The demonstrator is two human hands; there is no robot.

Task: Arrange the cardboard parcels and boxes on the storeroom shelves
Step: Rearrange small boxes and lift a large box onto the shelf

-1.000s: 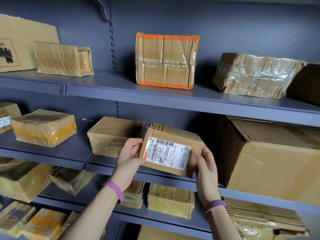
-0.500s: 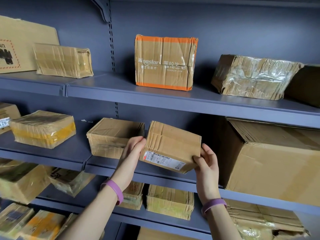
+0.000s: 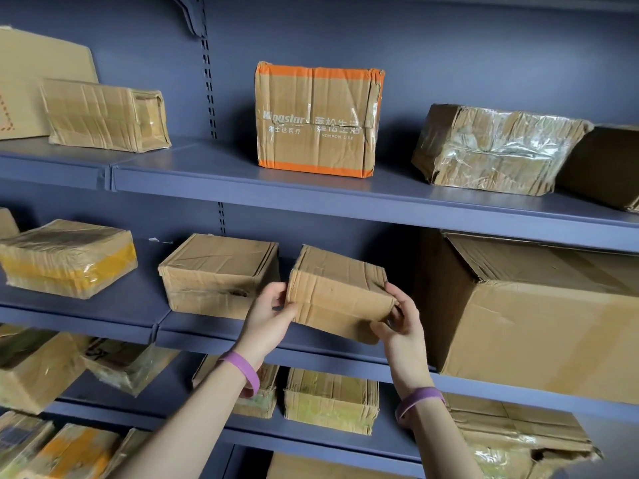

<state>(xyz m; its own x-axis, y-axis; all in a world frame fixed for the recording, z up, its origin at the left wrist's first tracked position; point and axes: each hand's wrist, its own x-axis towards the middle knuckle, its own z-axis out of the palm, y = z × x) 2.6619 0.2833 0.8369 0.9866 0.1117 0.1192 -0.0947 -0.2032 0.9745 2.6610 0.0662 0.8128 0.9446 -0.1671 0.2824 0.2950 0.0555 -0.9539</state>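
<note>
Small parcel [image 3: 340, 292] gripped at opposite ends by left hand [image 3: 271, 314] and right hand [image 3: 403, 321] above middle shelf [image 3: 221, 335]; apparently light, stiff, creased cardboard, best held at corners.

Carrier: orange-taped box [image 3: 318, 119], standing on the upper shelf [image 3: 207, 188], printed face toward the room.
Brand, left half, white print: "Kingstar"; the first letter is partly lost at the box edge.
Line under the brand: Chinese characters, "金士达医疗".
Right half, larger white print: Chinese characters, apparently "轻松生活", broken by a tape seam.
Line under these: "POMPOM LIFE", small capitals.
Flat cardboard sheet [image 3: 38, 77], far left of the same shelf: red dashed corner mark only; no letters legible.
Wrapped parcel [image 3: 128, 366], lower shelf [image 3: 179, 402], left: dark marks, too blurred to read.
</note>
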